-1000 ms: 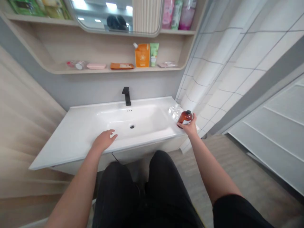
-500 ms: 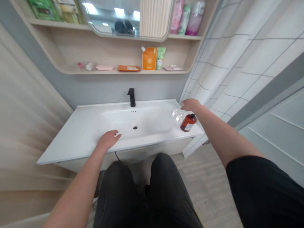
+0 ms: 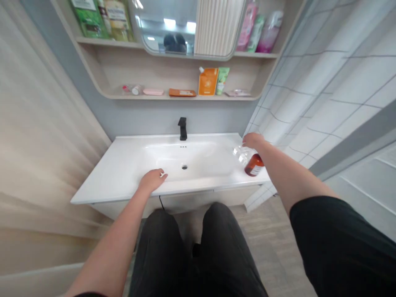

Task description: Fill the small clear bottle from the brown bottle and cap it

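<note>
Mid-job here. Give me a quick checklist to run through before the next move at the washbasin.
1. Left hand empty, resting on the front edge of the white washbasin: ok.
2. Right hand in contact with the clear plastic bottle beneath it: cannot tell.
3. Amber bottle standing on the counter at the right of the basin: ok.
4. Clear plastic bottle standing rather than lying: cannot tell.
5. Black faucet with no running water visible: ok.

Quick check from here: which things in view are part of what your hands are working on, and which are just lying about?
Part of the work:
right hand, at the clear bottle
amber bottle, beside it
left hand, resting on the white washbasin

Lying about:
black faucet
orange pouch
green tube
</note>
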The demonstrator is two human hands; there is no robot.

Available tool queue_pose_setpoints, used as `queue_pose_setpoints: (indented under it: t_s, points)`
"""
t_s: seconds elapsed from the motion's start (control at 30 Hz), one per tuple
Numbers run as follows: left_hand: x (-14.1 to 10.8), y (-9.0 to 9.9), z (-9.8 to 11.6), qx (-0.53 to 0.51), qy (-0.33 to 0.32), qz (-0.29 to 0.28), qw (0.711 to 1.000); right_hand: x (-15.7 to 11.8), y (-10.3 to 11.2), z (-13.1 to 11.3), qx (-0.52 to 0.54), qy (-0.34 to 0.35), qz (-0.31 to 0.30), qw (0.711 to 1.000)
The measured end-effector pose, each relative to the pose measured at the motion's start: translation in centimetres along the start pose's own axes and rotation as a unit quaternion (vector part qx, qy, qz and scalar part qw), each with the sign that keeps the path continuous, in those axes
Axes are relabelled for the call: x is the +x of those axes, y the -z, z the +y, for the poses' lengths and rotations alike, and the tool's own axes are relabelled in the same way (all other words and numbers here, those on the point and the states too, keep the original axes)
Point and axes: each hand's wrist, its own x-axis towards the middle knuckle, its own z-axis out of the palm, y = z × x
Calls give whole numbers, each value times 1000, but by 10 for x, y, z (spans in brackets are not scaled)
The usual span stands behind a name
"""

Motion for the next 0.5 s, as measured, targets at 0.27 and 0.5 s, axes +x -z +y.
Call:
queue_pose_setpoints:
  t_s: [0.27, 0.5]
  points:
    - [2, -1, -2, -8, 6, -6, 1000, -13, 39, -53, -13, 87, 34, 996]
    - [3, -8, -7, -131, -26, 60, 989, -46, 60, -148, 14, 259, 45, 965]
